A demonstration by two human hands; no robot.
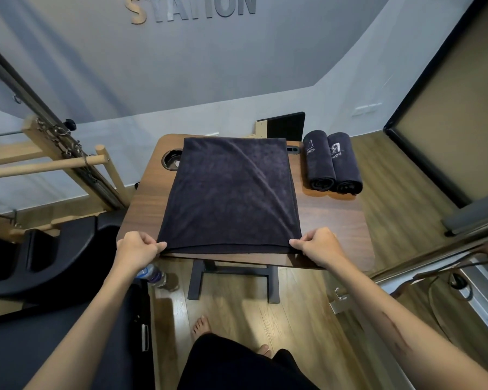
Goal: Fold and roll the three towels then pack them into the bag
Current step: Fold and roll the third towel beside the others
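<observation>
A dark towel [231,192] lies folded flat on the small wooden table [333,220], reaching from the far edge to the near edge. My left hand [137,249] pinches its near left corner. My right hand [320,244] pinches its near right corner. Two rolled dark towels [333,161] with pale lettering lie side by side at the table's far right. No bag can be made out in view.
A round cup hole [171,160] sits at the table's far left. A dark tablet [285,126] stands behind the table. A plastic bottle [155,274] lies on the floor at left, beside black padded equipment [40,263] and a wooden frame [54,164]. My bare feet show below.
</observation>
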